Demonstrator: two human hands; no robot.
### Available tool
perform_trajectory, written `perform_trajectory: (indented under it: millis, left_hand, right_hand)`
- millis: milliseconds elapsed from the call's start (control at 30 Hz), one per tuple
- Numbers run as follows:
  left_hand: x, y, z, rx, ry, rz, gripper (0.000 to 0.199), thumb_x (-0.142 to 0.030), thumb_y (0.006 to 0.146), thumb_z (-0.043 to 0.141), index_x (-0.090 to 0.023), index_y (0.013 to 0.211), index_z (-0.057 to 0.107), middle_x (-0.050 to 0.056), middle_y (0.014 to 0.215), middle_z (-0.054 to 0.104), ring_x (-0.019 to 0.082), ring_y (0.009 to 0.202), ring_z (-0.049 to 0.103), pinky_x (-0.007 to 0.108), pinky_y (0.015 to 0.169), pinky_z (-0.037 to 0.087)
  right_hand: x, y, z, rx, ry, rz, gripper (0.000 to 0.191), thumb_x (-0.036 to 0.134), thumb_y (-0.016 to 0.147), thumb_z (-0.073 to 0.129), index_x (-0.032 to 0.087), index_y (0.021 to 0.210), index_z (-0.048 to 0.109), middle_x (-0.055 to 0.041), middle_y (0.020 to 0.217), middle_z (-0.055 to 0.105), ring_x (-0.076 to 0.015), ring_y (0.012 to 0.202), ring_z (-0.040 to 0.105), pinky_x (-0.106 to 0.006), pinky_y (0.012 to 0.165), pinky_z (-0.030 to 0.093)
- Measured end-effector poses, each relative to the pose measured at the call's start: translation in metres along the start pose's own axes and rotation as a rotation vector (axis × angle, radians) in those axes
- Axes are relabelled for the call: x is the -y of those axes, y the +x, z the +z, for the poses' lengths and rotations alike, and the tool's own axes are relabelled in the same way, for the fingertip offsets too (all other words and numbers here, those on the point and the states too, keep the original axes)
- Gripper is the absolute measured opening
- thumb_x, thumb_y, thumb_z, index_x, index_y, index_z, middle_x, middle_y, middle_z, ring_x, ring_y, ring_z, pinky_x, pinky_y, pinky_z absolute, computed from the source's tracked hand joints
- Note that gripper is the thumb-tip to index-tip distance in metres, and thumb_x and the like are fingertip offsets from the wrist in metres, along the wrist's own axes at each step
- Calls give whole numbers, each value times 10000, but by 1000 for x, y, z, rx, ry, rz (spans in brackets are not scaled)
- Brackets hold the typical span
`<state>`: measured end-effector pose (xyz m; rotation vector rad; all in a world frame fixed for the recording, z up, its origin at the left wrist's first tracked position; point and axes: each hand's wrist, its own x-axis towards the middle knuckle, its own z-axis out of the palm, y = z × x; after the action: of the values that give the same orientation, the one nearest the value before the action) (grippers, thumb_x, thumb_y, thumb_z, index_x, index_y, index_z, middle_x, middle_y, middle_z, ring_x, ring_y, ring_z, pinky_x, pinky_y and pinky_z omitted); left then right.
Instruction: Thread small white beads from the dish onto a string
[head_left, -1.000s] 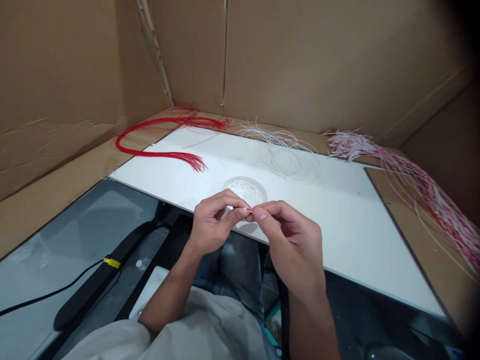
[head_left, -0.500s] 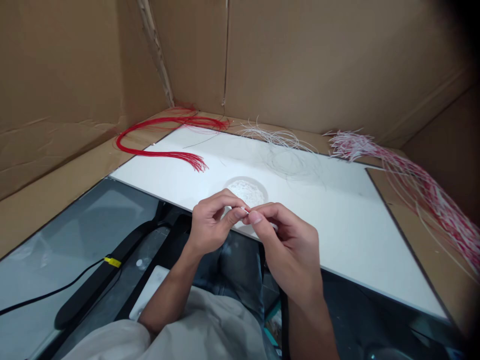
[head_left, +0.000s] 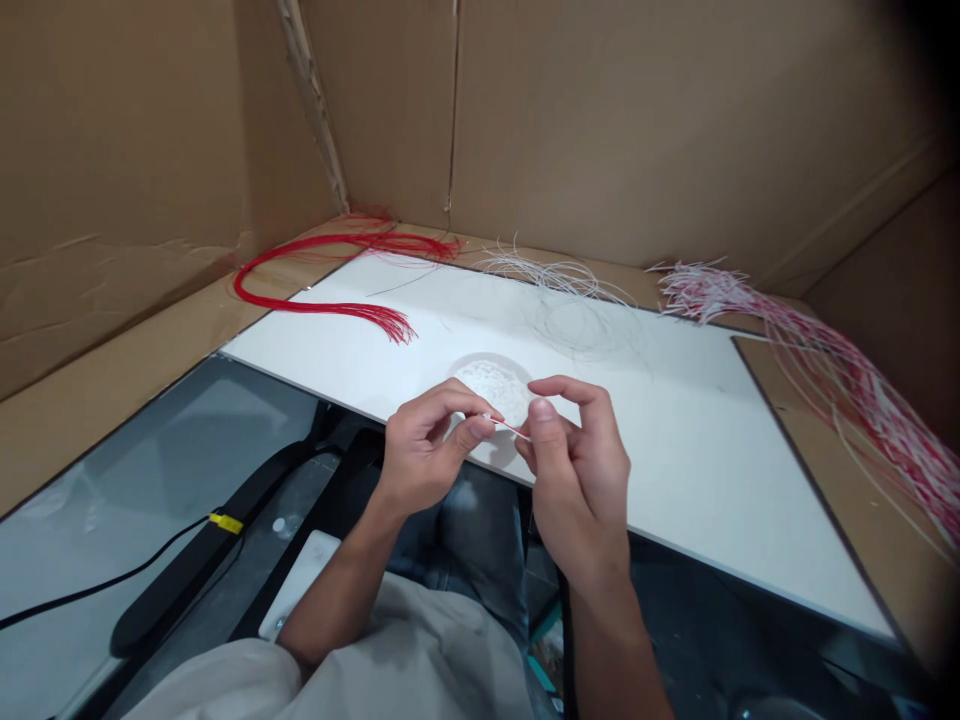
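Between my hands stretches a thin red and white wire (head_left: 510, 428). My left hand (head_left: 420, 450) pinches its left end between thumb and index finger, where a small white piece (head_left: 487, 417) shows at the fingertips; its kind is too small to make out. The wire runs into the curled lower fingers of my right hand (head_left: 581, 470), whose thumb and index finger stand apart. Just behind both hands is a shallow round dish (head_left: 489, 357) of tiny white pieces, partly covered by my fingers.
Red wires (head_left: 315, 305) curve across the white board's (head_left: 697, 450) far left. Loose white wires (head_left: 559, 275) lie at the back, and a red-and-white wire bundle (head_left: 832, 350) runs down the right. Cardboard walls (head_left: 600, 120) enclose the board. A black cable (head_left: 112, 582) hangs at the left.
My right hand's thumb and index finger have parted and moved off the left fingertips, so more of the wire shows between the hands. My left hand keeps its pinch almost in place.
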<state>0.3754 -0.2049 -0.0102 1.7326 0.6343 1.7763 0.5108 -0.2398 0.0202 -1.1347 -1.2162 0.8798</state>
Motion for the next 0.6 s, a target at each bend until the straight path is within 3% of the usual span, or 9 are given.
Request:
perform_trajectory:
  millis: [167,333,600]
  left_hand:
    - [-1,-1,0,16,26,14,34,-171,936,724,-188,951,748,39,846,765,127,755,683,236,675,545]
    - [-3,0,-1,65,90,83,29,-170,925,737,-189,943,751,43,835,775,145,770,703,267,708,574]
    - [-8,2,4,132,266,229,19,-174,924,744,-175,936,730,52,824,782,155,738,691,293,705,575]
  right_hand:
    - [-2,-2,2,-37,-70,-44,174,399,1030,553,265,1140,553,68,664,551,-107,522,469,-241,514,414]
    - [-2,-3,4,-55,0,-17,169,408,1027,558,278,1134,564,63,692,504,-114,549,515,-261,576,484]
    - [-3,-6,3,-55,-94,-69,162,400,1051,512,265,1123,565,58,648,528,-129,498,519,-267,496,428]
